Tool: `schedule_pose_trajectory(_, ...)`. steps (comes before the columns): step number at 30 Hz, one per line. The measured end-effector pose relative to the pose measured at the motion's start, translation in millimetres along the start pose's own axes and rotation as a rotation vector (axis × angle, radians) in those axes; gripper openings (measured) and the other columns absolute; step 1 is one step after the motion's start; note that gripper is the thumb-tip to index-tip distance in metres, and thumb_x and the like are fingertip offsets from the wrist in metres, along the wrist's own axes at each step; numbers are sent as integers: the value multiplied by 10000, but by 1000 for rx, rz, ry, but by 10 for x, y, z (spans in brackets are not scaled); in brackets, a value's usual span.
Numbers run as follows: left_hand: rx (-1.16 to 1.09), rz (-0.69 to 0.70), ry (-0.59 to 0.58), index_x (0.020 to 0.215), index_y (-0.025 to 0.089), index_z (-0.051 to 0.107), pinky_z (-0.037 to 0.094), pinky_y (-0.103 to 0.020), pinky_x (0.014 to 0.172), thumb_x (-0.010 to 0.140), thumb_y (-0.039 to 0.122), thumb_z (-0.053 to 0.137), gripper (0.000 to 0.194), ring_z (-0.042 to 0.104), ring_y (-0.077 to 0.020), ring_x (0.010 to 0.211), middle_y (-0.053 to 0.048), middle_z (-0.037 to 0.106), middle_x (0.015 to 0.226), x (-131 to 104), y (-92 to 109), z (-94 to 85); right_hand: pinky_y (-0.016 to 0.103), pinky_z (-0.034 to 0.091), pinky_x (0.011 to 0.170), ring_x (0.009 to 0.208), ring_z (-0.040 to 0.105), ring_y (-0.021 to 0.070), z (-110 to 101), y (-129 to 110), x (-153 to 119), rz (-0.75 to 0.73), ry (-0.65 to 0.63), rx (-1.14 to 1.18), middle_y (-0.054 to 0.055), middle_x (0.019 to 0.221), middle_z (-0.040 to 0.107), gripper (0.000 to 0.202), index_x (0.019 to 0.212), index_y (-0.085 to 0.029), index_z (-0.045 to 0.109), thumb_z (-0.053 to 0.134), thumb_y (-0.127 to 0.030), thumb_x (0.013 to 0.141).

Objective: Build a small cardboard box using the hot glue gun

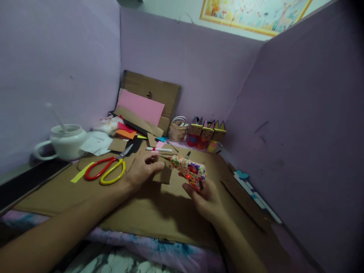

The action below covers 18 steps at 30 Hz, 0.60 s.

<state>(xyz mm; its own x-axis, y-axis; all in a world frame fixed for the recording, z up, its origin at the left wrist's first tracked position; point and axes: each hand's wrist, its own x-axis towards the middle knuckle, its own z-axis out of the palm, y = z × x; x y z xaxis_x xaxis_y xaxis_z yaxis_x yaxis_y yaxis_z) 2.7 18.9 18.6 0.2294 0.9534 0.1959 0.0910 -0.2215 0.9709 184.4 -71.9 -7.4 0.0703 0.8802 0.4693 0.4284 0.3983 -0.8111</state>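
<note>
My right hand (205, 195) is wrapped round the grip of a flower-patterned glue gun (189, 168), on whose side a small red light glows. The gun's nozzle points left, toward my left hand (144, 169). Thumb and fingers of that hand close on the upper left edge of a small brown cardboard piece (162, 175), close to the nozzle. Left of this hand lie open scissors (113, 167) with one red and one yellow handle. Just behind the hands rests a white marker with a red band (158, 149).
A large cardboard sheet (179, 223) covers the table. On the left stand a white mug (66, 142) and a yellow strip (82, 172). Paper scraps, a pink sheet (142, 106), a small basket (178, 131) and eared paper figures (207, 132) line the back. Markers (256, 195) lie along the right wall.
</note>
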Motion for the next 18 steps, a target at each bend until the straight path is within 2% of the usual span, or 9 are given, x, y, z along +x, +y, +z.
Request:
schedule_pose_trajectory(2,18,9,-30,972,139,711,464,-313,697,594,335,686,427,595,-225,809,-48,681,845,-9,1,8,344,511,850,934,668,233,1,1,-6,-16,-22,-28,94,965,717,238,1018,-174,640,554,-236,804)
schedule_pose_trajectory(6,26,22,-52,975,124,698,453,-346,774,597,354,683,443,591,-251,882,-70,682,930,-22,13,21,322,523,811,915,681,231,-10,-20,-17,-55,-44,-169,92,1024,718,315,1123,-188,612,540,-193,817)
schedule_pose_trajectory(9,34,40,-56,951,118,698,455,-344,759,598,355,676,426,594,-249,866,-78,682,935,-23,19,32,316,516,827,947,680,231,-22,-27,-20,-120,-46,-259,92,1109,700,383,1202,-203,571,539,-176,821)
schedule_pose_trajectory(11,61,60,-60,921,121,700,456,-328,717,621,356,655,383,597,-232,813,-66,681,870,-21,21,38,309,518,822,954,680,232,-25,-26,-23,-145,-44,-288,94,1098,702,334,1151,-201,593,536,-178,823)
schedule_pose_trajectory(15,129,111,-52,848,146,708,443,-294,667,622,368,666,319,581,-203,738,-22,652,753,-19,21,37,294,524,772,879,694,234,-23,-27,-34,-132,-40,-347,84,916,725,145,925,-190,636,534,-198,823)
schedule_pose_trajectory(18,176,138,-26,853,158,717,428,-291,660,610,371,682,326,564,-197,717,-9,637,727,-16,7,25,284,519,689,772,696,227,-24,-38,-40,-121,-24,-393,78,872,728,130,895,-192,633,531,-223,821)
